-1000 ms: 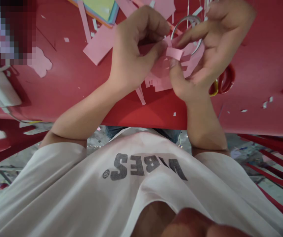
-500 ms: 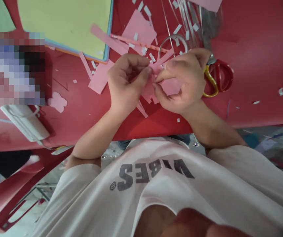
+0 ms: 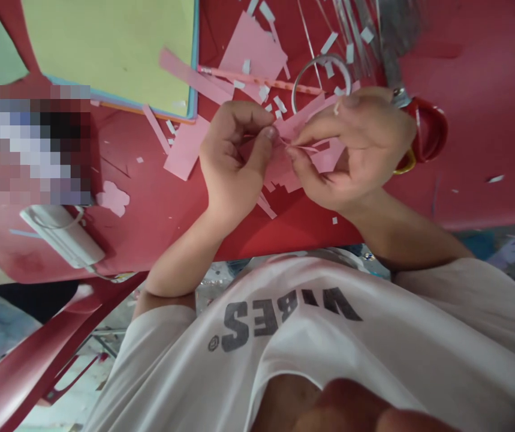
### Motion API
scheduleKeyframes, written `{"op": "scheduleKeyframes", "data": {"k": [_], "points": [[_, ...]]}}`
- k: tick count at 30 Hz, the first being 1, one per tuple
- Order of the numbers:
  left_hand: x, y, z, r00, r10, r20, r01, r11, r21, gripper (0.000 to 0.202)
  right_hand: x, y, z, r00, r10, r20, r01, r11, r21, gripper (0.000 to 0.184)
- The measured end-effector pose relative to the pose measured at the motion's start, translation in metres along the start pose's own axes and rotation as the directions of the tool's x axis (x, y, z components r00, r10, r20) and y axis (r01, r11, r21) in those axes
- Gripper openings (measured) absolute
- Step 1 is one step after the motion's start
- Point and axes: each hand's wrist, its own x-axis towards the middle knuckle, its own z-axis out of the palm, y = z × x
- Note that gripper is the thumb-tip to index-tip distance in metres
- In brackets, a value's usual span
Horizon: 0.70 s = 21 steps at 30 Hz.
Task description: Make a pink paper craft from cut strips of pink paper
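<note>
In the head view, my left hand (image 3: 239,156) is closed in a pinch above the red table, thumb against fingers, on a small piece of pink paper that is mostly hidden. My right hand (image 3: 356,144) pinches a thin pink paper strip (image 3: 307,147), its fingertips close to those of my left. A tiny pale scrap sticks to a finger of my right hand. Pink paper pieces (image 3: 331,157) lie under both hands. Scissors (image 3: 430,129) with red and yellow handles rest just beyond my right hand, partly covered by it. A tape roll (image 3: 300,84) lies behind my fingers.
A pink pencil (image 3: 257,79) crosses pink paper offcuts, with several white scraps around. Coloured sheets (image 3: 113,48), yellow on top, lie at back left. A white box-like device (image 3: 63,235) with a cable and a pink flower-shaped cutout (image 3: 114,198) are on the left. Clear plastic film (image 3: 351,30) lies behind.
My right hand has moved slightly right, away from the left, and the thin strip now shows at its fingertips. It covers more of the scissors. The whole view has shifted a little.
</note>
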Motion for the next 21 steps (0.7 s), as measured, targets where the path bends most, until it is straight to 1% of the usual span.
{"op": "scheduleKeyframes", "data": {"k": [1,3,4,6,9,11,13,15,16,17,20,21], "points": [[0.000,0.000,-0.001,1.000,0.016,0.014,-0.016,1.000,0.015,0.015,0.000,0.001,0.000,0.999,-0.032,-0.004,0.032,0.999,-0.012,0.049],[0.001,-0.001,-0.001,0.999,0.027,0.032,-0.028,0.998,0.047,0.014,0.000,0.001,-0.001,0.989,-0.146,-0.010,0.145,0.988,-0.057,0.048],[0.000,-0.002,-0.002,0.999,0.025,0.032,-0.026,0.998,0.051,0.016,0.000,0.001,-0.001,0.986,-0.165,-0.023,0.163,0.984,-0.071,0.048],[0.000,-0.004,-0.001,1.000,0.009,0.026,-0.010,1.000,0.030,0.022,0.001,0.000,-0.001,0.986,-0.162,-0.044,0.158,0.984,-0.087,0.050],[-0.001,-0.007,0.000,0.999,-0.043,0.018,0.043,0.999,-0.005,0.028,0.002,-0.001,0.000,0.991,-0.133,-0.035,0.128,0.986,-0.104,0.052],[0.000,-0.010,0.000,0.999,-0.039,0.016,0.039,0.999,-0.013,0.029,0.003,-0.001,0.000,0.988,-0.151,-0.037,0.146,0.983,-0.115,0.052],[0.002,-0.016,-0.001,1.000,0.026,0.009,-0.026,0.999,-0.021,0.028,0.002,0.000,0.001,0.983,-0.171,-0.067,0.162,0.979,-0.122,0.047],[0.004,-0.023,-0.004,0.989,0.142,0.035,-0.141,0.990,-0.022,0.028,0.000,0.002,0.000,0.983,-0.165,-0.078,0.156,0.982,-0.107,0.040],[0.006,-0.026,-0.006,0.975,0.211,0.068,-0.211,0.977,-0.017,0.028,-0.001,0.003,0.000,0.987,-0.146,-0.073,0.139,0.986,-0.095,0.036],[0.007,-0.029,-0.007,0.963,0.250,0.103,-0.251,0.968,-0.002,0.027,-0.002,0.005,-0.001,0.991,-0.125,-0.056,0.120,0.989,-0.084,0.034],[0.009,-0.032,-0.010,0.948,0.289,0.130,-0.295,0.955,0.026,0.017,-0.004,0.011,-0.002,0.996,-0.088,-0.014,0.087,0.995,-0.049,0.034],[0.009,-0.030,-0.010,0.946,0.300,0.119,-0.305,0.952,0.027,0.014,-0.004,0.013,-0.002,0.996,-0.089,-0.012,0.088,0.995,-0.036,0.035]]}}
